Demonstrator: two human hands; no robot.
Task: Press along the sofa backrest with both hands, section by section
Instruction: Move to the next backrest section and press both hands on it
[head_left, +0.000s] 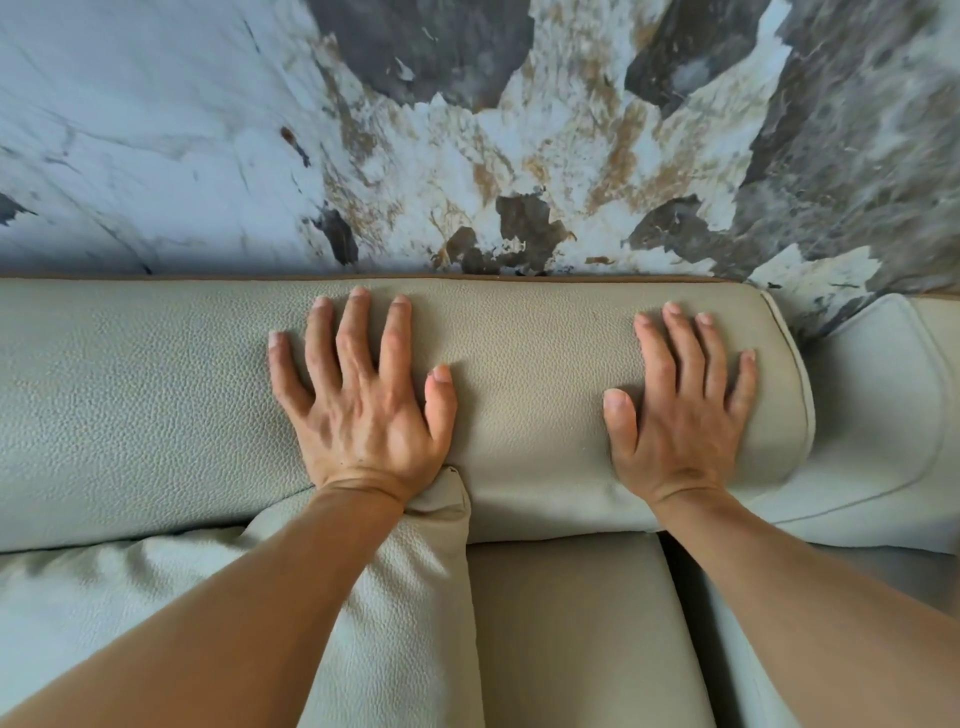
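Note:
The sofa backrest (524, 374) is a pale grey-green, pebbled-leather roll running across the middle of the view. My left hand (363, 400) lies flat on it near the centre, fingers spread and pointing toward the wall. My right hand (680, 405) lies flat on the same roll close to its right end, fingers apart. Both palms rest on the leather and hold nothing.
A loose cushion (405, 597) of the same leather sits under my left forearm. The seat cushion (566, 623) lies below the backrest. A lighter armrest (883, 415) adjoins the right end. A marble-patterned wall (467, 140) stands directly behind the sofa.

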